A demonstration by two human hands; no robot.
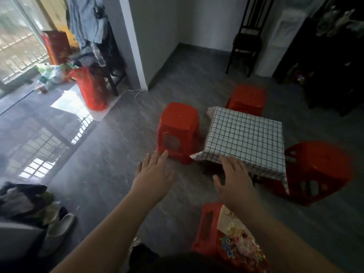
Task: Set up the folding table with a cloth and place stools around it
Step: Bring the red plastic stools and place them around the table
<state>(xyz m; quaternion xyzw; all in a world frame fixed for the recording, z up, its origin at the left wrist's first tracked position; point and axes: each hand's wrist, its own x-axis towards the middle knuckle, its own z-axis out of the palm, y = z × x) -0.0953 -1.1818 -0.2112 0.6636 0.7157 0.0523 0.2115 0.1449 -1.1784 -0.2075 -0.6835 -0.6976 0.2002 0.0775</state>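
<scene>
Fig. Closing stage of the set-up. The folding desk [276,125] stands on the grey floor with the checked cloth [246,134] spread flat over it, corners hanging. Four red stools ring it: the left stool [178,133] just beside its left edge, the far stool [246,99] behind it, the right stool [317,172] at its right edge, and the near stool [212,227], flower-printed on top, at the person's feet. Both hands are spread, fingers straight, holding nothing. The left hand [152,174] hovers near the foot of the left stool. The right hand [234,180] reaches over the cloth's near edge; whether it touches cannot be told.

What appears to remain is fine adjustment. To do it well, square each stool to its side of the desk with even gaps. Slide stools by the seat rim, not by the cloth. Draw the near stool closer without catching the hanging corner, and smooth the cloth last with a flat palm.
</scene>
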